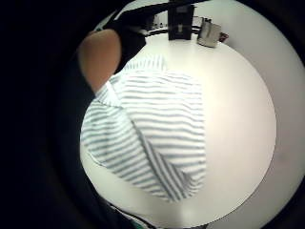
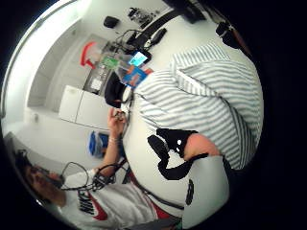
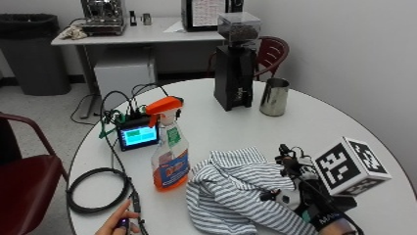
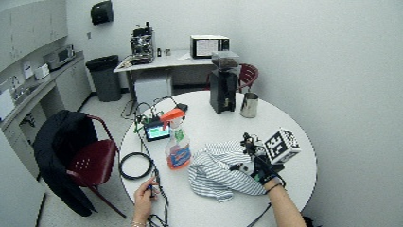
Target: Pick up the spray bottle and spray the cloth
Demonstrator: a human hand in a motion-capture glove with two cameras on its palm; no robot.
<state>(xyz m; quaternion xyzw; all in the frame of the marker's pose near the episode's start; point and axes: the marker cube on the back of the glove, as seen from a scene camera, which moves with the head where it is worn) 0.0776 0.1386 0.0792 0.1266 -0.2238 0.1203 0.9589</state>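
Observation:
A spray bottle (image 3: 171,156) with orange liquid and an orange trigger stands upright on the round white table (image 3: 326,127), just left of a crumpled blue-and-white striped cloth (image 3: 241,191). My gloved right hand (image 3: 306,200) is at the cloth's right side, low over it, well to the right of the bottle. Its fingers look relaxed and hold nothing. The little finger side palm view is mostly filled by the cloth (image 1: 152,138), with one finger (image 1: 102,57) stretched beside it. In the wide outside view the bottle (image 4: 178,146), the cloth (image 4: 220,172) and the hand (image 4: 261,168) stand in the same order.
A black coffee grinder (image 3: 236,68) and a metal cup (image 3: 273,97) stand at the table's far side. A small lit screen (image 3: 138,136) with cables sits behind the bottle, and a cable coil (image 3: 98,188) lies at the left. The bare left hand (image 3: 120,223) rests near the front edge.

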